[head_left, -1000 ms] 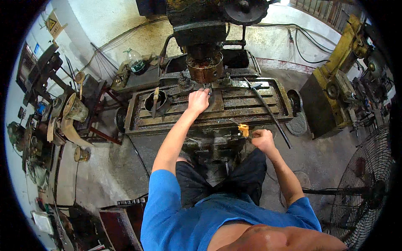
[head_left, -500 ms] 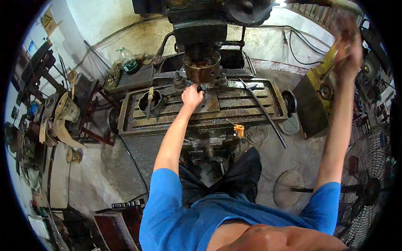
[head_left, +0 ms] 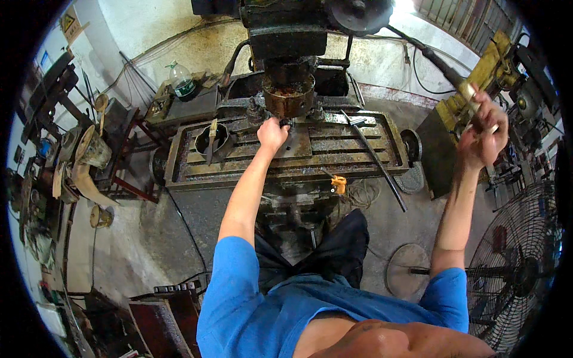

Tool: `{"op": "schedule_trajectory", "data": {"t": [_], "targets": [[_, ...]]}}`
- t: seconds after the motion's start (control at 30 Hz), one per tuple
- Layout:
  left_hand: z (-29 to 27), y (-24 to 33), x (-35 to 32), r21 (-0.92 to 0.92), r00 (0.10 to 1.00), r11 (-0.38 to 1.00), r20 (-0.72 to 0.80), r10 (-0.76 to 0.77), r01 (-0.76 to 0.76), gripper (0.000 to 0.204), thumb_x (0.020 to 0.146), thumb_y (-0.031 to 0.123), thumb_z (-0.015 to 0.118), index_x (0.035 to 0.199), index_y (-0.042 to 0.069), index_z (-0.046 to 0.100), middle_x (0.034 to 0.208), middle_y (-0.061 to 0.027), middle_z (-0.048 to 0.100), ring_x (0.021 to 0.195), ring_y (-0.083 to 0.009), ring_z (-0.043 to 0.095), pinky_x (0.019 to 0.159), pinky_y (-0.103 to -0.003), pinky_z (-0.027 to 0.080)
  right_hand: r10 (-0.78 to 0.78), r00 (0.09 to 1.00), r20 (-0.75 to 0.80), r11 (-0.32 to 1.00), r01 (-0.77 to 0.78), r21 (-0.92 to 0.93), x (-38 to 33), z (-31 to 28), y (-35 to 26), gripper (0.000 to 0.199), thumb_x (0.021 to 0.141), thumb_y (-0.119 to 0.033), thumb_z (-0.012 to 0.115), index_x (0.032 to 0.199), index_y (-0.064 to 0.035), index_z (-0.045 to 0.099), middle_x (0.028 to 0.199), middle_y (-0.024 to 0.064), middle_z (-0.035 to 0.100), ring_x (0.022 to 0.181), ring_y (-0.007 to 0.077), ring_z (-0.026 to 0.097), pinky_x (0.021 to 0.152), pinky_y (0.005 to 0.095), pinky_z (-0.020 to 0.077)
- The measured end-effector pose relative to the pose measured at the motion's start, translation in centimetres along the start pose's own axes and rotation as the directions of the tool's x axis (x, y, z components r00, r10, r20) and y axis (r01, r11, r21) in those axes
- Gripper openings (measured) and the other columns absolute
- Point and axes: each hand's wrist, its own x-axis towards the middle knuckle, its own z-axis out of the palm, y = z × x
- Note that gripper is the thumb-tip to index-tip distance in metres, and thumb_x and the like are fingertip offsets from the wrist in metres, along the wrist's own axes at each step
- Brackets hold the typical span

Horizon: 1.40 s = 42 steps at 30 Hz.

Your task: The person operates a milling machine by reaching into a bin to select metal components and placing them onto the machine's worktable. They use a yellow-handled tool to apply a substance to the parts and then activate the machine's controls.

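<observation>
My left hand (head_left: 273, 135) is closed just below the brown, chip-covered cylindrical part (head_left: 289, 98) under the drilling machine's spindle head (head_left: 286, 45). A small dark piece shows at its fingertips, but its kind is hidden. At the upper right, my right hand (head_left: 486, 132) is wrapped around the end of a long dark lever (head_left: 439, 61), which slopes down from the round hub (head_left: 358, 15) of the machine. Beneath my left hand lies the slotted metal table (head_left: 239, 170), scattered with metal chips.
A metal pot (head_left: 222, 150) with a brush (head_left: 212, 136) across it stands on the table's left. A long bar (head_left: 376, 156) overhangs the front edge. To my right is a caged fan (head_left: 513, 268). A plastic bottle (head_left: 182, 82) stands on the back-left bench.
My right hand has come down and slightly left, with the lever swinging lower. My left hand stays closed in nearly the same place below the cylindrical part.
</observation>
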Motion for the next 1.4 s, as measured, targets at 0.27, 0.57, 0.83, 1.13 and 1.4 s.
{"op": "schedule_trajectory", "data": {"t": [0.27, 0.57, 0.83, 1.13, 1.4], "targets": [[-0.1, 0.3, -0.1, 0.009, 1.0, 1.0, -0.029, 0.001, -0.001, 0.034, 0.067, 0.033, 0.069, 0.073, 0.001, 0.062, 0.075, -0.0174, 0.062, 0.076, -0.0337, 0.06, 0.066, -0.042, 0.048, 0.017, 0.999, -0.051, 1.0, -0.018, -0.015, -2.1, 0.8, -0.4, 0.014, 0.061, -0.013, 0.047, 0.063, -0.0058, 0.035, 0.068, 0.0099, 0.043, 0.085, 0.031, 0.051, 0.096, 0.0615, 0.0254], [-1.7, -0.5, -1.0, -0.147, 1.0, 0.989, 0.019, 0.009, -0.006, 0.037, 0.071, 0.029, 0.066, 0.095, 0.001, 0.06, 0.08, -0.0182, 0.063, 0.08, -0.0332, 0.06, 0.07, -0.041, 0.047, 0.091, 0.989, -0.114, 0.992, -0.08, 0.094, -3.5, 1.6, -0.6, 0.014, 0.049, -0.004, 0.037, 0.062, -0.0044, 0.035, 0.068, 0.0116, 0.044, 0.086, 0.0314, 0.051, 0.099, 0.0592, 0.0223], [-17.4, -10.7, -14.8, -0.485, 0.915, 0.861, 0.398, 0.064, 0.15, 0.037, 0.08, 0.015, 0.062, 0.109, -0.005, 0.053, 0.064, -0.0044, 0.057, 0.051, -0.0081, 0.051, 0.045, -0.025, 0.041, 0.123, 0.985, -0.118, 0.987, -0.109, 0.115, -4.9, 1.5, -0.2, 0.009, 0.055, -0.007, 0.04, 0.063, -0.0039, 0.036, 0.071, 0.0107, 0.043, 0.089, 0.0314, 0.049, 0.101, 0.0571, 0.0193], [-33.9, -27.7, -47.8, -0.22, 0.709, 0.77, -0.303, -0.637, 0.598, 0.016, 0.077, 0.007, 0.06, 0.084, -0.007, 0.058, 0.063, -0.0083, 0.057, 0.052, -0.0112, 0.051, 0.046, -0.027, 0.042, 0.116, 0.974, -0.195, 0.987, -0.09, 0.136, -5.8, 2.3, -0.9, 0.008, 0.052, -0.004, 0.037, 0.06, -0.0045, 0.036, 0.069, 0.0114, 0.045, 0.088, 0.0308, 0.05, 0.101, 0.0561, 0.0214], [-27.5, -33.8, -70.1, 0.274, 0.133, 0.132, 0.016, -0.991, 0.953, 0.034, 0.067, 0.017, 0.064, 0.093, -0.004, 0.056, 0.069, -0.0167, 0.059, 0.06, -0.0326, 0.057, 0.063, -0.041, 0.047, 0.111, 0.978, -0.177, 0.985, -0.085, 0.15, -7.5, 1.7, 0.4, 0.005, 0.057, -0.006, 0.042, 0.06, -0.0047, 0.037, 0.069, 0.0102, 0.046, 0.089, 0.029, 0.051, 0.101, 0.0557, 0.0216]]}}
